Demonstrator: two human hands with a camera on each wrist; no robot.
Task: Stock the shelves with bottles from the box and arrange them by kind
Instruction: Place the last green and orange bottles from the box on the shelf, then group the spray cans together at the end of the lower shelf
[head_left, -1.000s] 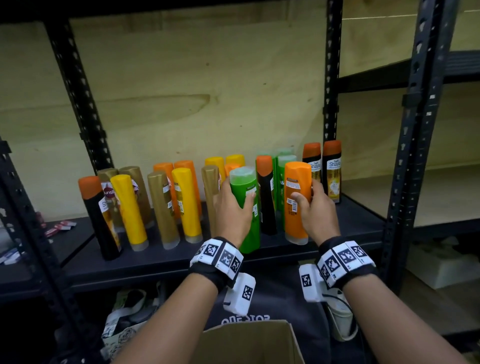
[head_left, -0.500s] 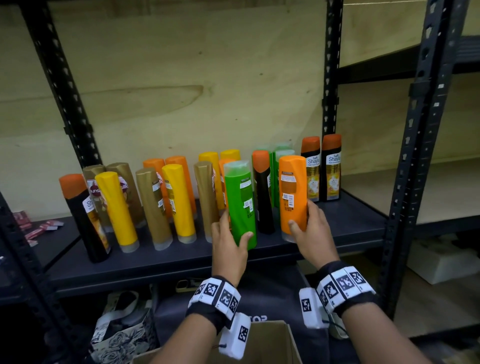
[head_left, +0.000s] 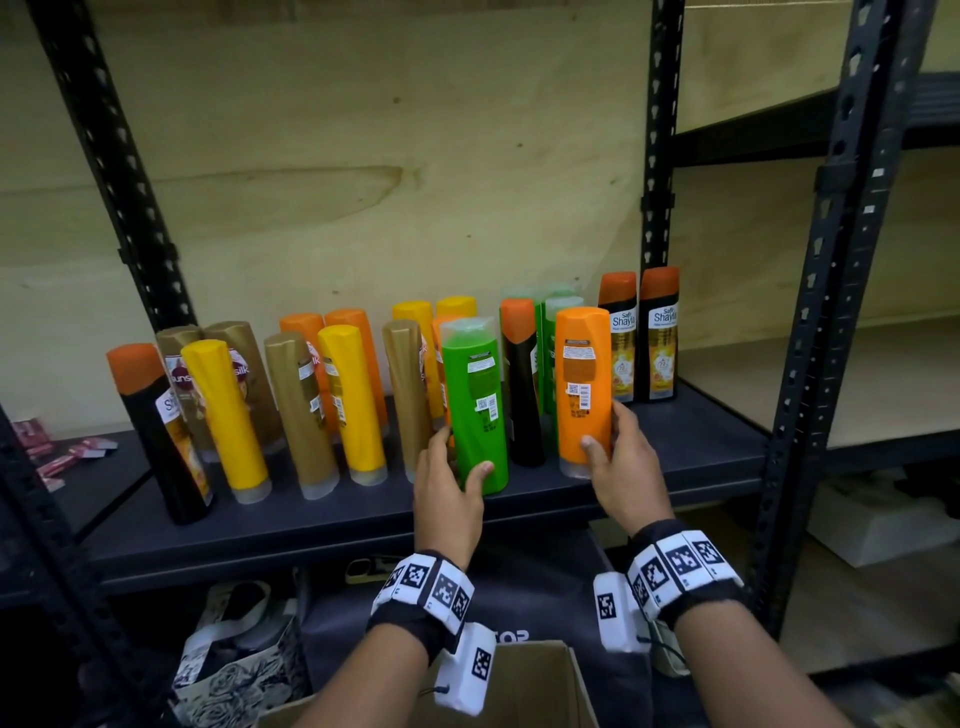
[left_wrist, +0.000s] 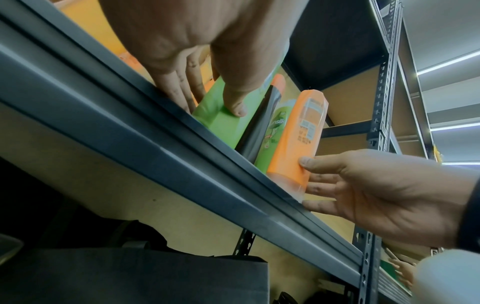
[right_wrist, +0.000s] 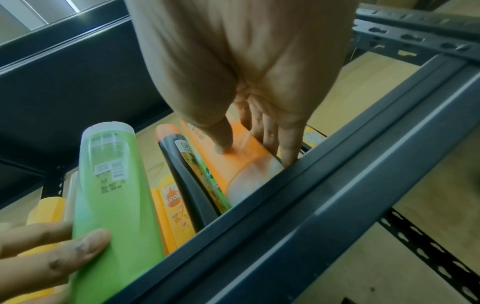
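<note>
Left hand (head_left: 447, 480) grips green bottle (head_left: 475, 405), right hand (head_left: 621, 467) grips orange bottle (head_left: 583, 384), both upright on shelf (head_left: 363, 514).

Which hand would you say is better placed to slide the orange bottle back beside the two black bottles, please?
Right, probably. The right hand already grips the orange bottle, and the two black bottles stand just behind it; the left hand holds the green bottle.

Green bottle (head_left: 475, 410): smooth glossy plastic, paper label. Orange bottle (head_left: 583, 387): same glossy plastic, clear cap. Shelf (head_left: 691, 441): matt dark painted metal. Back panel (head_left: 363, 156): bare plywood, matt. Box (head_left: 540, 691): plain brown cardboard.
</note>
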